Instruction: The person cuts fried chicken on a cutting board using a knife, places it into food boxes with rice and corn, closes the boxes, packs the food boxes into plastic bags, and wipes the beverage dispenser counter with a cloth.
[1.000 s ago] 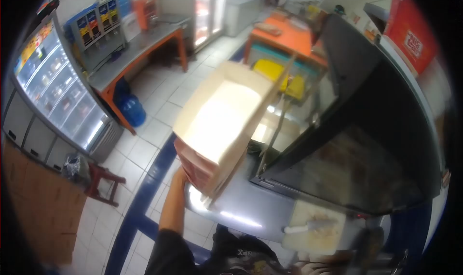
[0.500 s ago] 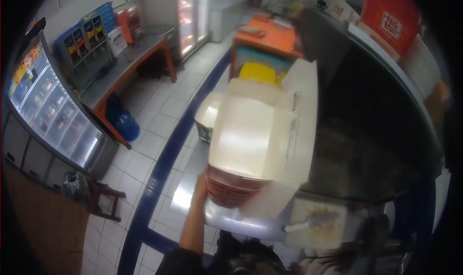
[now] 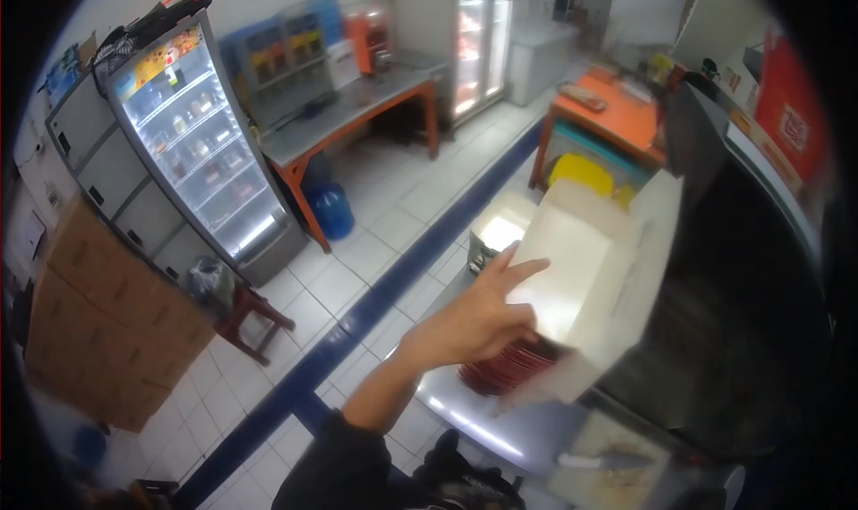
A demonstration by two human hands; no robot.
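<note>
My left hand (image 3: 483, 318) is at the near left edge of a stack of nested paper boxes (image 3: 567, 264), white inside and dark red outside. Its thumb and index finger are spread apart over the rim, while the other fingers curl by the side of the stack. The top box has a raised white flap on its right. The stack rests on a metal counter (image 3: 500, 421). A knife (image 3: 608, 461) lies across a stained cutting board (image 3: 626, 483) nearer to me. My right hand does not show.
A dark open-lidded appliance (image 3: 715, 304) stands right of the boxes. Behind are a white container (image 3: 500, 228), a yellow item (image 3: 581, 172) and an orange table (image 3: 608, 112). A lit fridge (image 3: 201, 143), a red stool (image 3: 255, 322) and cartons (image 3: 107, 322) stand left.
The view has turned left. The box stack came down onto the counter, and my left hand moved from low on its side up to the top rim, with its fingers now spread.
</note>
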